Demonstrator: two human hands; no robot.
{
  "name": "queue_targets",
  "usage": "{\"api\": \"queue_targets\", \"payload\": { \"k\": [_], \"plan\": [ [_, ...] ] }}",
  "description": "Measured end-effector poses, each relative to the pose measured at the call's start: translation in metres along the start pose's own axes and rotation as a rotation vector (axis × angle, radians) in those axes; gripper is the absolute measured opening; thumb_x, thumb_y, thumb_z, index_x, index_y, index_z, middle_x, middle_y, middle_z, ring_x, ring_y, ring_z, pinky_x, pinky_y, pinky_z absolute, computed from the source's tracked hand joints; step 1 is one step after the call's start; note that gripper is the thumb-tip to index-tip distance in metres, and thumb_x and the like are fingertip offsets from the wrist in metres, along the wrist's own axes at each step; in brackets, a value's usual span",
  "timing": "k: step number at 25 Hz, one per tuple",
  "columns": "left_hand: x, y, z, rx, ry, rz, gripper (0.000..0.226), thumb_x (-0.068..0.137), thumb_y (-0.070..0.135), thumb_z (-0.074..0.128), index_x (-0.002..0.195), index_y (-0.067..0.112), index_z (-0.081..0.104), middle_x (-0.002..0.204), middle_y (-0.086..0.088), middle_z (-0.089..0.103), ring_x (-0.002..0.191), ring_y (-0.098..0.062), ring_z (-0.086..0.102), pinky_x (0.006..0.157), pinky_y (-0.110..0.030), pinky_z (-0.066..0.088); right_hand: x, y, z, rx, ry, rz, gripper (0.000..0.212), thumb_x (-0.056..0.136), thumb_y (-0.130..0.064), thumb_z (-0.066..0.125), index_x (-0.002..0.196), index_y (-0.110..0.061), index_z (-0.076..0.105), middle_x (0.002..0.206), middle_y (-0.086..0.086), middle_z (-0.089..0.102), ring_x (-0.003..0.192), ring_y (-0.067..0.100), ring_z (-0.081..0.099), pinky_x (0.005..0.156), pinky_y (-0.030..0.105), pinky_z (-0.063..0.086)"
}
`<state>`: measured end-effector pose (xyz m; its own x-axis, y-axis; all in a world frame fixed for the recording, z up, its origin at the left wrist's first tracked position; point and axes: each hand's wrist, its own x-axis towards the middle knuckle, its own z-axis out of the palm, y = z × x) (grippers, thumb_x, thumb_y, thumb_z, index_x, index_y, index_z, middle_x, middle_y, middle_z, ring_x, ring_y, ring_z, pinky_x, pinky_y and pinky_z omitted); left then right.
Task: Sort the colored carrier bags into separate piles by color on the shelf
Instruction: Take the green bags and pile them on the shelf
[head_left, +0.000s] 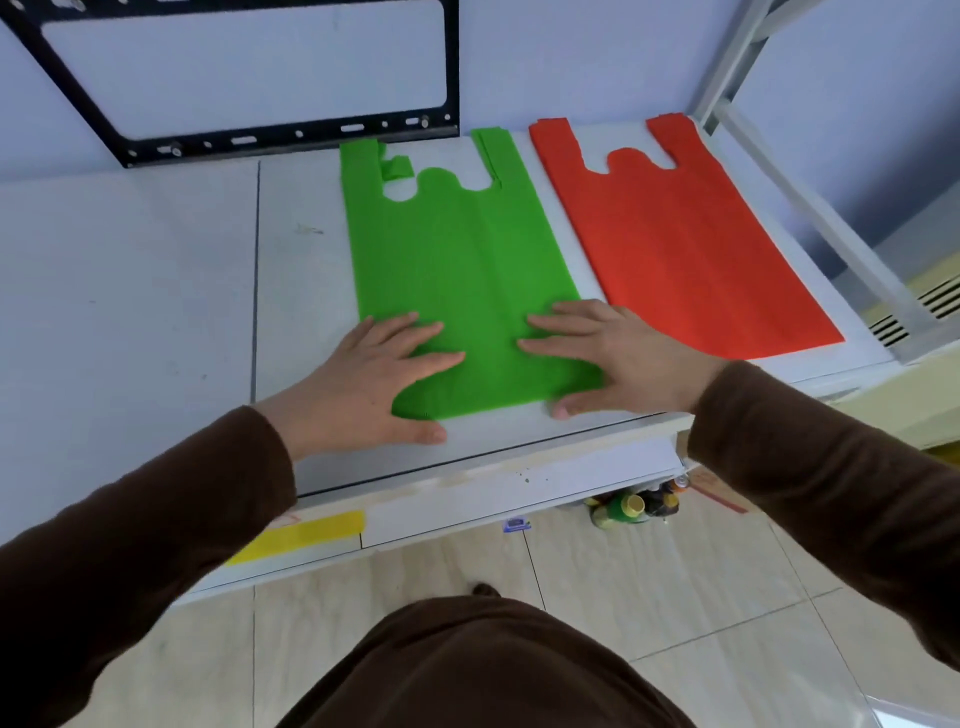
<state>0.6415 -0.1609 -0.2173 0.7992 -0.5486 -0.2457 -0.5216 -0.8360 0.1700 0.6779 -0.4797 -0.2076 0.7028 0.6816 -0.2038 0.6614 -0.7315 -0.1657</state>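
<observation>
A green carrier bag (457, 260) lies flat on the white shelf (156, 291), handles pointing to the wall. Right beside it, apart by a narrow gap, lies a red-orange carrier bag (685, 244), also flat. My left hand (363, 379) rests with straight, spread fingers on the green bag's lower left corner. My right hand (618, 353) presses flat on its lower right corner, thumb on the shelf just below the bag's edge. Neither hand holds anything.
A black metal frame (249, 137) leans against the wall behind the shelf. A white shelf post (810, 208) runs along the right side. Bottles (634, 506) stand on the floor under the shelf. A yellow tape strip (306, 532) marks the shelf's front edge.
</observation>
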Motion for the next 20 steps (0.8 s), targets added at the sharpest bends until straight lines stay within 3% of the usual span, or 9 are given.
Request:
{"api": "queue_targets", "payload": {
  "k": [4, 14, 20],
  "plan": [
    [0.003, 0.001, 0.009, 0.033, 0.025, -0.012, 0.090, 0.074, 0.087, 0.032, 0.149, 0.049, 0.001, 0.162, 0.010, -0.002, 0.149, -0.013, -0.008, 0.121, -0.046, -0.003, -0.007, 0.009, 0.010, -0.042, 0.016, 0.034, 0.084, 0.078, -0.082, 0.039, 0.150, -0.043, 0.020, 0.160, -0.018, 0.015, 0.148, 0.014, 0.014, 0.116, 0.048, 0.024],
    [0.007, 0.003, 0.010, 0.101, 0.076, -0.061, 0.085, 0.078, 0.086, 0.017, 0.150, 0.047, -0.004, 0.162, 0.009, -0.001, 0.150, -0.016, -0.009, 0.120, -0.051, -0.002, 0.001, 0.021, 0.016, -0.041, 0.072, -0.005, 0.083, 0.083, -0.078, 0.036, 0.152, -0.033, 0.023, 0.161, -0.004, 0.020, 0.147, 0.021, 0.018, 0.117, 0.046, 0.028],
    [0.005, 0.002, 0.004, 0.096, 0.080, -0.036, 0.077, 0.084, 0.079, 0.027, 0.151, 0.045, 0.007, 0.163, 0.006, 0.006, 0.150, -0.016, 0.003, 0.121, -0.042, 0.003, 0.001, 0.022, 0.017, -0.037, 0.084, -0.039, 0.076, 0.087, -0.072, 0.036, 0.151, -0.033, 0.026, 0.161, -0.002, 0.021, 0.146, 0.021, 0.020, 0.116, 0.044, 0.029]
  ]
}}
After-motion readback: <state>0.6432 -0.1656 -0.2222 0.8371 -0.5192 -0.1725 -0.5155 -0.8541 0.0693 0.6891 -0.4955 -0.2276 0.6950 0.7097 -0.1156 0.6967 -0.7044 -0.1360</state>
